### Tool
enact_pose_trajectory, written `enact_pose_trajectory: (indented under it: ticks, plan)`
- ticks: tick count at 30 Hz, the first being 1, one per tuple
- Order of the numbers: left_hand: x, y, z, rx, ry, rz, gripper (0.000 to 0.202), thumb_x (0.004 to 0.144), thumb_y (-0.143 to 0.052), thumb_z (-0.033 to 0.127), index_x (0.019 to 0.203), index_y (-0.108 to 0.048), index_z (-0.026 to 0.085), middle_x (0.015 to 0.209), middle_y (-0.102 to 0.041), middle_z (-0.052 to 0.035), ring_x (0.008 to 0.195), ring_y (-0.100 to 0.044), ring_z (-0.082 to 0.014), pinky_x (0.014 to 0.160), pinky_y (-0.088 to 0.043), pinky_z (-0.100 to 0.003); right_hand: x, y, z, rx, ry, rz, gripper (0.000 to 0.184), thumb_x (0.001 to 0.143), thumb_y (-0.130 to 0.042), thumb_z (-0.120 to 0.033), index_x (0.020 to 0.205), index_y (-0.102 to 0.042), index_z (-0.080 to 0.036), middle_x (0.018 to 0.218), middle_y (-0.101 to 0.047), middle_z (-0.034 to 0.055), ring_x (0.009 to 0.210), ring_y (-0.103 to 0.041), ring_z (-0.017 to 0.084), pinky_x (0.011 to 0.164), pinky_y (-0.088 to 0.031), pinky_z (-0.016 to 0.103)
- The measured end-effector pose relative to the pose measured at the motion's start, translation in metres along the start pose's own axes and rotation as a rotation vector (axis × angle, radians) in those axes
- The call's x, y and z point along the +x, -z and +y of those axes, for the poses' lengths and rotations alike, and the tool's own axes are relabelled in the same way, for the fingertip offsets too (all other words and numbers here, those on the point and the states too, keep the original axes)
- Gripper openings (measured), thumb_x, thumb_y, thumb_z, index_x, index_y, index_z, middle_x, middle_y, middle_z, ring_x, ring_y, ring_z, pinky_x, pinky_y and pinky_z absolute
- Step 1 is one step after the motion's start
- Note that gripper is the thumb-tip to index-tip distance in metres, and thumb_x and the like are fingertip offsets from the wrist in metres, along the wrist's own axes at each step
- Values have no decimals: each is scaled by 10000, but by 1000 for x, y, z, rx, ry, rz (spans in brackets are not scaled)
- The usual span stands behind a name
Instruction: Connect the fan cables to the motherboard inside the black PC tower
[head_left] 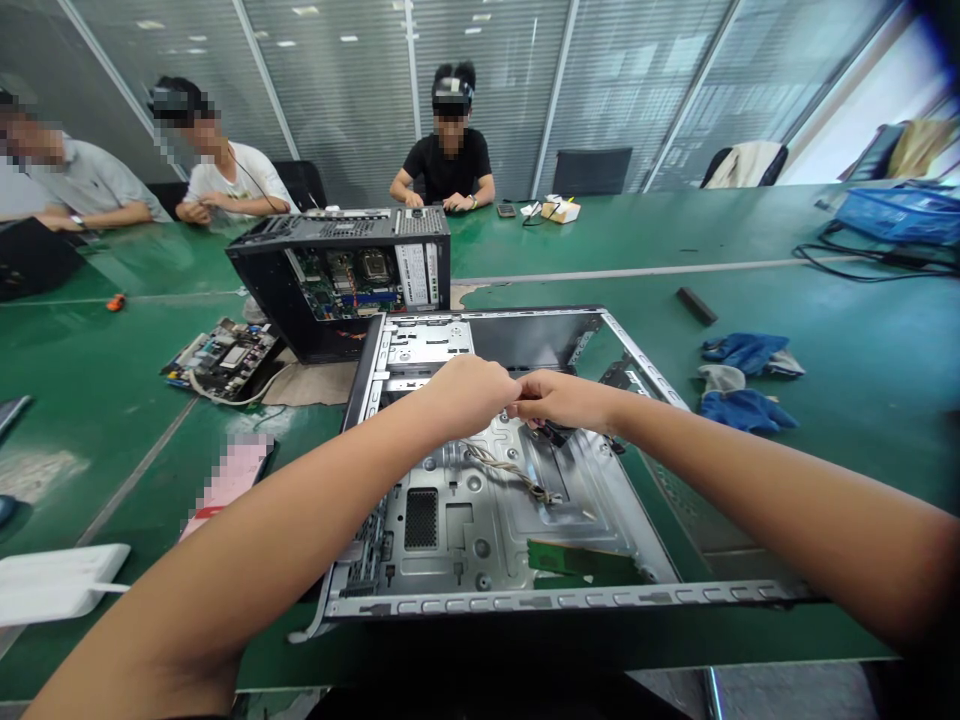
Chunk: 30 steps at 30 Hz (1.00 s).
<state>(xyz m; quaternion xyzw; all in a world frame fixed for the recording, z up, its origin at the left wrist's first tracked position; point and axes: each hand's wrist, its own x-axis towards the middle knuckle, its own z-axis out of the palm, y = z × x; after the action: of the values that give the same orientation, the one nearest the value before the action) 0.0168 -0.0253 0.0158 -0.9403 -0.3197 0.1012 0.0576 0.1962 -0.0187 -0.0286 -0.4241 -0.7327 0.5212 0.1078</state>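
A person's left hand [480,390] and right hand [559,400] meet, touching, above an open computer case [480,603] that lies flat by the near edge of a glossy green tabletop [637,235]. The fingers of both are bent inward and drawn together; whether they grip anything cannot be told, their tips being hidden. The case is a shallow box of bare, stamped sheet metal, its rim slotted and its floor embossed with round dimples and a rectangular mesh vent [421,518]. Twisted cables [517,468] lie across that floor, and a thin, green, strip-shaped circuit board [585,560] rests toward the case's near right corner.

Beyond it, one black tower [259,290] stands upright, its open side exposing a motherboard [375,268]; one loose circuit board [229,355] sits to its left. Toward the tabletop's right edge lie two crumpled fabric gloves [742,405], blue and pale grey, one dark rectangular bar [696,305] and one blue plastic basket [892,215]. One smooth white adapter [56,583] lies at the left edge. Three people [450,165] sit along the far edge.
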Motion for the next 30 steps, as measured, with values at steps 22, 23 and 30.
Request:
enact_pose_trajectory:
  ticks: [22,23,30]
  plan:
    - [3,-4,-1,4,-9,-37,273,755,-558,41,959,-696,158,870,-705,-104,754,-640,-187,677,-433,-301,0,1,-2,31,-24,36,152,729,-638,-319,732,-596,-173,634,-505,-11,609,-452,125,605,-378,290]
    - [3,-4,-1,5,-10,-41,266,755,-560,44,954,-694,159,875,-706,-102,754,-641,-187,672,-433,-300,0,1,-2,26,-26,37,148,730,-636,-315,729,-592,-173,633,-505,-11,608,-451,124,603,-376,289]
    - [2,-1,-1,-8,-10,-59,239,773,-542,49,935,-681,155,887,-704,-105,764,-647,-207,647,-420,-309,1,1,-2,17,-23,34,161,717,-634,-322,741,-588,-170,645,-502,-10,610,-453,125,602,-366,288]
